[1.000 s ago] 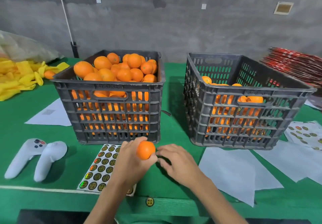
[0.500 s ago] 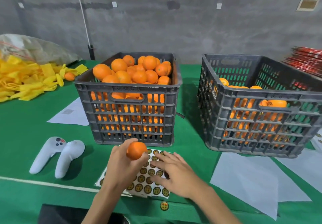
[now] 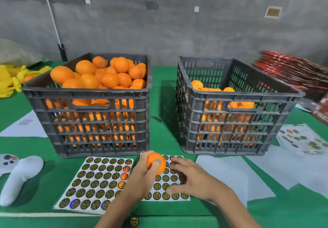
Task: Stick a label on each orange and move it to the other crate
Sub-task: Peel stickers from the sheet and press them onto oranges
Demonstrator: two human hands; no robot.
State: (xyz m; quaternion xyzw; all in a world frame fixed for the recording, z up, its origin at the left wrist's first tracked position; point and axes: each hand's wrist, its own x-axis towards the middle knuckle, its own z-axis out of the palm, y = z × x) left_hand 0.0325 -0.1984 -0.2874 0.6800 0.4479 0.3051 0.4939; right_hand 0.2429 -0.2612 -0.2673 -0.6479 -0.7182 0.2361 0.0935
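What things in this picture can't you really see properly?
- Head view: right hand is blurred; any label held cannot be told.
- Sticker sheet is partly covered by both hands.
- Orange: left hand hides its near side.
- Label print: too small.

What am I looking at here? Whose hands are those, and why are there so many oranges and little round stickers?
This picture comes from a camera worn on a person's head, so you see what they see: their own two hands. There is no robot. The left hand holds one orange. The right hand reaches down onto a sheet of round stickers, with fingers spread over it. A second sticker sheet lies beside it. Behind stand two dark crates on a green table: the left crate is heaped with oranges, the right crate is only partly full. Each orange gets a sticker, then goes into the other crate. A white game-style controller lies at the left, and blank white papers lie at the right.
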